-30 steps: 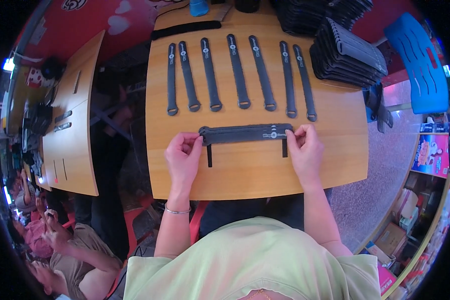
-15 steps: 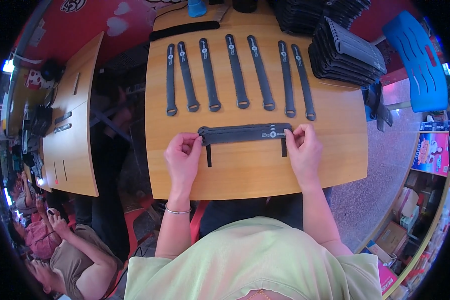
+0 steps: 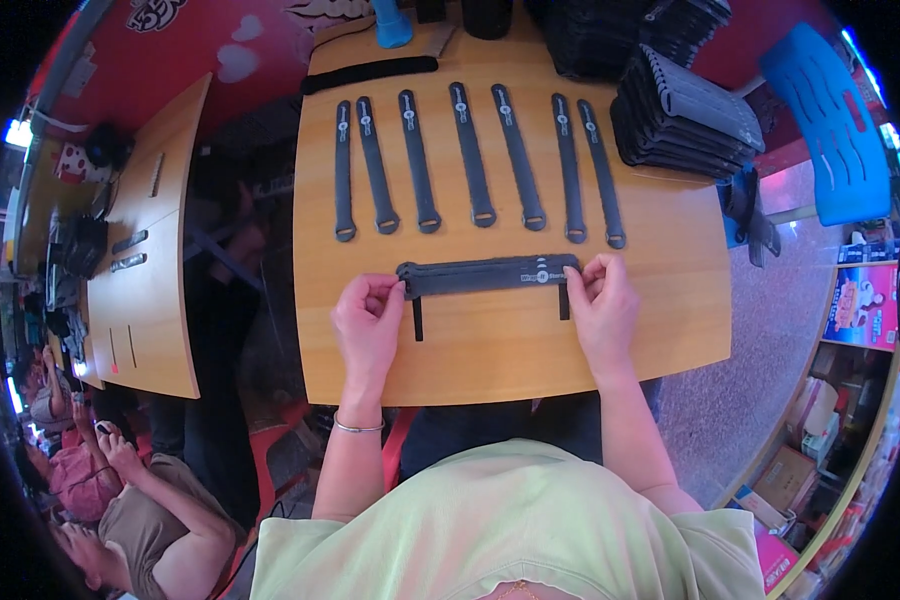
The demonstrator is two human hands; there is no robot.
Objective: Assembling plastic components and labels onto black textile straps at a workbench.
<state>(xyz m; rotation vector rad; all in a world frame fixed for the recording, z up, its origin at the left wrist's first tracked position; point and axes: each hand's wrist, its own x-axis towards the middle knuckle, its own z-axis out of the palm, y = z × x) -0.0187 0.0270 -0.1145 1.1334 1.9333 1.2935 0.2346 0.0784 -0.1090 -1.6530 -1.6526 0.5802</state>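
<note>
A small stack of black straps lies crosswise near the front of the wooden table, with pale print at its right end. My left hand pinches the left end between thumb and fingers. At the opposite end, my right hand grips the stack's corner the same way. Two thin black strips, a left one and a right one, stick out from under the stack toward me. Beyond it, several single black straps are laid out lengthwise in a row, their looped ends nearest me.
Piled black straps stand at the table's back right, beside a blue plastic chair back. A long black band and a blue object are at the back left. Another table and seated people are on the left.
The table and everything on it sit slightly lower in the picture. Both hands keep hold of the stack's ends; otherwise little differs.
</note>
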